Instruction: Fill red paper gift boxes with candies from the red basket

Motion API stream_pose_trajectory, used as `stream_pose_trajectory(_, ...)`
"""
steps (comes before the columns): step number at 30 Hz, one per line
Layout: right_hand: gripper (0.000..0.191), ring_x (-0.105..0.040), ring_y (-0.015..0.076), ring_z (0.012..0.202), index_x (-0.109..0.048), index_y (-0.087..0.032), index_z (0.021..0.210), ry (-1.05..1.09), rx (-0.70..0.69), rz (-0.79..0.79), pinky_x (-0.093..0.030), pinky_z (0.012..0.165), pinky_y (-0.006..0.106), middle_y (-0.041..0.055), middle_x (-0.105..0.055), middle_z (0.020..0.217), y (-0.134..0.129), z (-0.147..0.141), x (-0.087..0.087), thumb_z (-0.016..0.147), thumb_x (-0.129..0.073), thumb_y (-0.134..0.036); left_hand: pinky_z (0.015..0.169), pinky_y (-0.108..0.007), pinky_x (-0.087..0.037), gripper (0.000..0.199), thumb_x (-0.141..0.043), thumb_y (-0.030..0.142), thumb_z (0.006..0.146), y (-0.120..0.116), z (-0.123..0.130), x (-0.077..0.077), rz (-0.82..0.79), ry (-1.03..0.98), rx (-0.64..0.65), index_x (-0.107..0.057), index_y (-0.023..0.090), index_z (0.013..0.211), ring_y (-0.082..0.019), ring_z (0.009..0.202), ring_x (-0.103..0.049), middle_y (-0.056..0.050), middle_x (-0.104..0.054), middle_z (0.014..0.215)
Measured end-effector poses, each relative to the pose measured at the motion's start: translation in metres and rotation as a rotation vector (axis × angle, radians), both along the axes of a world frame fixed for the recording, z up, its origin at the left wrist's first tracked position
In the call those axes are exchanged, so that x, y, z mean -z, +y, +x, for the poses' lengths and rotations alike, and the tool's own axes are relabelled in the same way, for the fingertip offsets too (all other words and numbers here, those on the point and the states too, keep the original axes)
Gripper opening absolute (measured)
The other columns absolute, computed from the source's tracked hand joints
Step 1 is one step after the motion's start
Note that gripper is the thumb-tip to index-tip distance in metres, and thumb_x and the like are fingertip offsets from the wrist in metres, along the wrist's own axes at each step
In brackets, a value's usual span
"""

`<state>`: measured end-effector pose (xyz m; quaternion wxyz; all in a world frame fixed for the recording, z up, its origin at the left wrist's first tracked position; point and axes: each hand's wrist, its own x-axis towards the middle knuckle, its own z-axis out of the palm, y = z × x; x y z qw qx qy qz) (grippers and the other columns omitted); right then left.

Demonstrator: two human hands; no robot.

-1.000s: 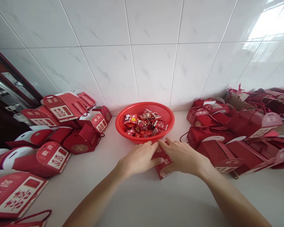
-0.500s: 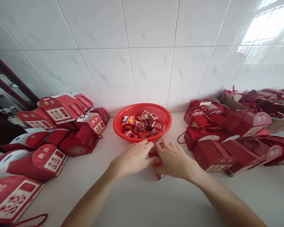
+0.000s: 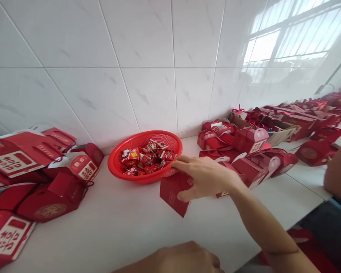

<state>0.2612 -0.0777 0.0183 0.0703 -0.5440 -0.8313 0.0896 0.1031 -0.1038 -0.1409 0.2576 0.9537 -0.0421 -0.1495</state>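
In the head view, my right hand (image 3: 206, 176) grips a small red box (image 3: 173, 191) by its top, thumb on the near side and fingers over the upper edge. The box is tilted, just in front of a red plastic basket (image 3: 116, 172). Wrapped red candies (image 3: 144, 157) lie in the basket. Low at the bottom edge is my left hand (image 3: 187, 259), blurred, with its back up; its fingers are mostly hidden, and whatever it holds cannot be made out.
Red gift boxes (image 3: 53, 197) are piled at the left, and more boxes (image 3: 251, 167) stand at the right. An open carton (image 3: 282, 134) is behind them. Another person's arm (image 3: 339, 167) shows at the right edge. A tiled wall (image 3: 147, 94) rises behind the counter (image 3: 116, 227).
The view has turned to the right. My left hand has left the small box and dropped toward the bottom edge. My right hand has kept hold of the box, which is now tilted.
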Motion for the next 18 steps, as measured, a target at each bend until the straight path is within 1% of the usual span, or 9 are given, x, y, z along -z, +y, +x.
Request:
stream_pose_trajectory(3, 0.073, -0.059, 0.0324, 0.121, -0.05, -0.026, 0.145, 0.063, 0.099, 0.155, -0.048, 0.096, 0.042, 0.0103, -0.054, 0.145, -0.015, 0.036, -0.033, 0.078, -0.07, -0.049, 0.046, -0.025, -0.039, 0.005, -0.062, 0.03, 0.087, -0.008, 0.019, 0.05, -0.114, 0.014, 0.005, -0.065, 0.029, 0.084, -0.014, 0.06, -0.065, 0.004, -0.071, 0.081)
stream_pose_trajectory(5, 0.07, -0.058, 0.0313, 0.121, -0.052, -0.025, 0.143, 0.102, 0.238, 0.316, -0.048, 0.098, 0.042, 0.0093, -0.055, 0.144, -0.022, 0.064, -0.055, 0.078, -0.071, -0.042, 0.05, -0.023, -0.041, 0.005, -0.063, 0.032, 0.087, -0.009, 0.024, 0.071, -0.137, -0.058, 0.002, -0.067, 0.029, 0.088, -0.014, 0.067, -0.067, 0.005, -0.073, 0.085)
stream_pose_trajectory(7, 0.066, -0.059, 0.0295, 0.117, -0.054, -0.021, 0.142, 0.137, 0.394, 0.476, -0.047, 0.097, 0.043, 0.0109, -0.056, 0.141, -0.025, 0.094, -0.073, 0.08, -0.07, -0.039, 0.052, -0.022, -0.04, 0.006, -0.066, 0.031, 0.084, -0.009, 0.025, 0.083, -0.113, -0.101, 0.007, -0.067, 0.029, 0.09, -0.013, 0.07, -0.068, 0.007, -0.074, 0.086)
stream_pose_trajectory(9, 0.063, -0.061, 0.0277, 0.11, -0.056, -0.017, 0.14, 0.174, 0.581, 0.621, -0.047, 0.094, 0.044, 0.014, -0.057, 0.139, -0.025, 0.123, -0.087, 0.081, -0.069, -0.034, 0.054, -0.021, -0.039, 0.007, -0.069, 0.029, 0.083, -0.009, 0.024, 0.088, -0.091, -0.12, 0.02, -0.067, 0.028, 0.09, -0.012, 0.071, -0.068, 0.008, -0.075, 0.087)
stream_pose_trajectory(10, 0.063, -0.059, 0.0281, 0.113, -0.056, -0.015, 0.14, 0.163, 0.673, 0.68, -0.045, 0.096, 0.044, 0.0167, -0.056, 0.138, -0.024, 0.138, -0.092, 0.081, -0.071, -0.033, 0.054, -0.021, -0.039, 0.007, -0.069, 0.028, 0.082, -0.008, 0.024, 0.09, -0.09, -0.125, 0.023, -0.067, 0.027, 0.089, -0.012, 0.071, -0.067, 0.008, -0.076, 0.087)
stream_pose_trajectory(12, 0.066, -0.052, 0.0298, 0.123, -0.056, -0.006, 0.14, 0.142, 0.835, 0.77, -0.038, 0.101, 0.043, 0.023, -0.053, 0.14, -0.022, 0.165, -0.098, 0.082, -0.072, -0.034, 0.054, -0.02, -0.039, 0.006, -0.069, 0.028, 0.084, -0.008, 0.024, 0.093, -0.107, -0.136, 0.024, -0.067, 0.025, 0.089, -0.01, 0.07, -0.067, 0.008, -0.077, 0.089)
stream_pose_trajectory(14, 0.073, -0.051, 0.0304, 0.124, -0.051, -0.001, 0.143, 0.151, 1.014, 0.75, -0.037, 0.097, 0.043, 0.0285, -0.047, 0.143, -0.021, 0.19, -0.097, 0.083, -0.071, -0.038, 0.056, -0.019, -0.041, 0.007, -0.068, 0.028, 0.084, -0.008, 0.024, 0.099, -0.125, -0.145, 0.023, -0.068, 0.025, 0.09, -0.01, 0.071, -0.067, 0.007, -0.077, 0.09)
stream_pose_trajectory(17, 0.077, -0.053, 0.0309, 0.119, -0.048, 0.003, 0.144, 0.108, 1.174, 0.686, -0.036, 0.088, 0.043, 0.0335, -0.046, 0.142, -0.021, 0.226, -0.083, 0.084, -0.07, -0.04, 0.063, -0.019, -0.046, 0.01, -0.067, 0.026, 0.084, -0.007, 0.025, 0.107, -0.132, -0.16, 0.014, -0.069, 0.025, 0.094, -0.013, 0.078, -0.071, 0.006, -0.078, 0.094)
stream_pose_trajectory(18, 0.075, -0.054, 0.0309, 0.117, -0.05, 0.003, 0.143, 0.068, 1.184, 0.633, -0.036, 0.085, 0.043, 0.0345, -0.047, 0.141, -0.021, 0.238, -0.075, 0.085, -0.069, -0.04, 0.066, -0.019, -0.048, 0.011, -0.066, 0.025, 0.084, -0.007, 0.025, 0.109, -0.134, -0.162, 0.011, -0.069, 0.026, 0.095, -0.013, 0.081, -0.072, 0.005, -0.079, 0.096)
